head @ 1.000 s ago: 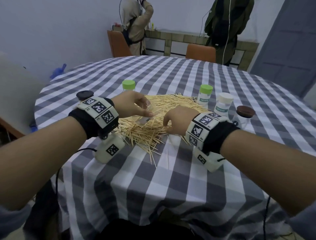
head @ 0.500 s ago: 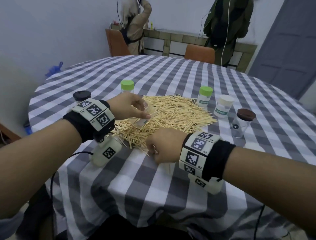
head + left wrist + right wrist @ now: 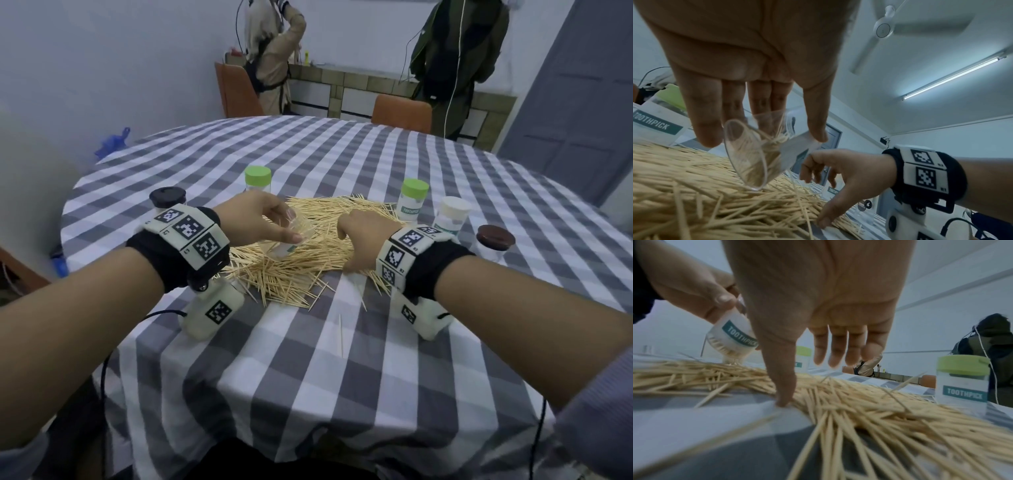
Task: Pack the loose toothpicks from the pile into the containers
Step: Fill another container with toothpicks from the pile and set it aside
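Left grip (image 3: 756, 78) round clear plastic jar (image 3: 756, 154) — right grip (image 3: 818, 318) spread on thin wooden toothpicks (image 3: 859, 410)

Loose pale toothpicks (image 3: 301, 250) lie heaped around a tilted, partly filled clear container (image 3: 291, 238).

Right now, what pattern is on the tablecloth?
The tablecloth has grey and white checks, clearest in the head view.

The left hand (image 3: 255, 219) is curled round a tilted clear plastic toothpick jar (image 3: 289, 240), thumb at 3 o'clock. The right hand (image 3: 364, 241) is held palm-down with loosely straight fingers, its thumb (image 3: 784, 386) lowered at 6 o'clock. Both forearms are extended forward.
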